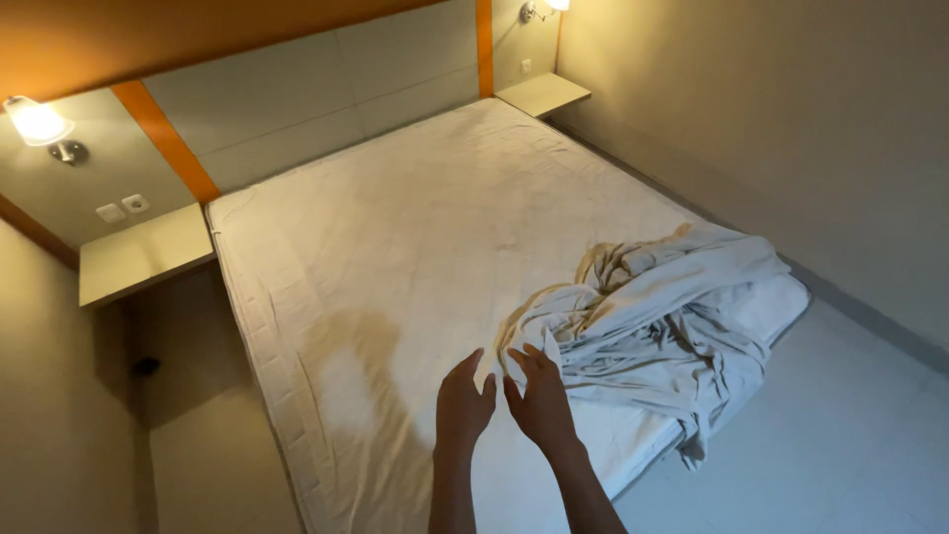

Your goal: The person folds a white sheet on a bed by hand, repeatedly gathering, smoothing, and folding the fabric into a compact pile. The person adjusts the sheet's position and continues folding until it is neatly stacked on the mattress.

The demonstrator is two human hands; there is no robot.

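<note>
Two bare hands, left hand and right hand, are reaching with each grip spread apart toward one crumpled white cotton sheet, lying right of centre. It is resting on one bare cream mattress, while two wall lamps are glowing along the frame's top.

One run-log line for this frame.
left hand: open, above mattress | right hand: open, at crumpled white sheet edge

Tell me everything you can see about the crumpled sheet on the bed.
The crumpled sheet is white, thin cloth by its look, bunched in deep folds and not spread. It lies on the bare mattress at the corner nearest the right wall, and one end hangs over the edge toward the floor. The right hand touches its near edge with open fingers; the left hand hovers beside, apart from it.
</note>
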